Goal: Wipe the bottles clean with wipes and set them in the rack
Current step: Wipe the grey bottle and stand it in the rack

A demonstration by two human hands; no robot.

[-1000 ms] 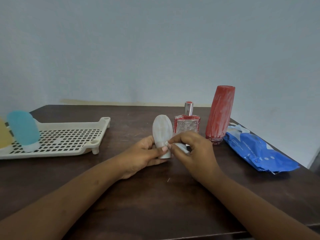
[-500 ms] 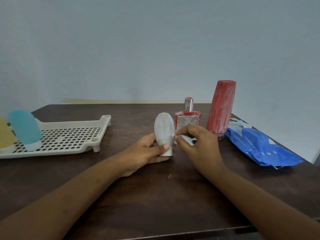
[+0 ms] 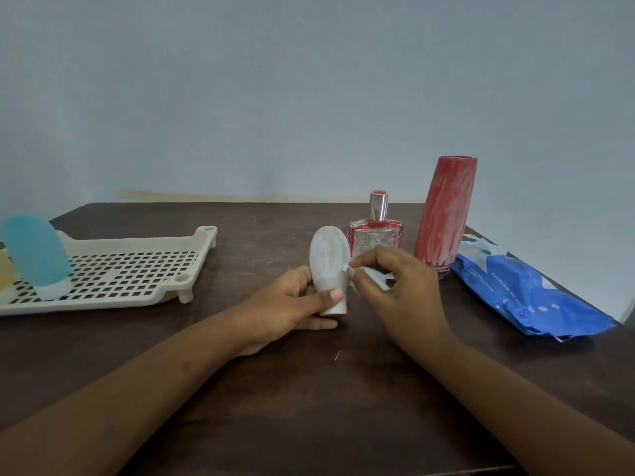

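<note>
A small white oval bottle (image 3: pixel 329 259) stands cap-down on the dark wooden table (image 3: pixel 275 389). My left hand (image 3: pixel 292 304) grips its lower part, thumb across the front. My right hand (image 3: pixel 398 290) pinches a crumpled white wipe (image 3: pixel 369 277) against the bottle's right side. Behind them stand a red-and-clear perfume bottle (image 3: pixel 376 231) with a silver cap and a tall red smeared bottle (image 3: pixel 445 214). The cream perforated rack (image 3: pixel 137 269) lies at the left, with a blue bottle (image 3: pixel 36 257) standing in it and a yellow one (image 3: pixel 4 274) at the frame's edge.
A blue pack of wipes (image 3: pixel 529 290) lies at the right, close to the table's right edge. A pale wall rises right behind the table. Bare tabletop lies between the rack and my hands, and in front of them.
My right hand with the wipe has slid slightly up and right along the bottle's side. The left hand keeps its hold on the bottle.
</note>
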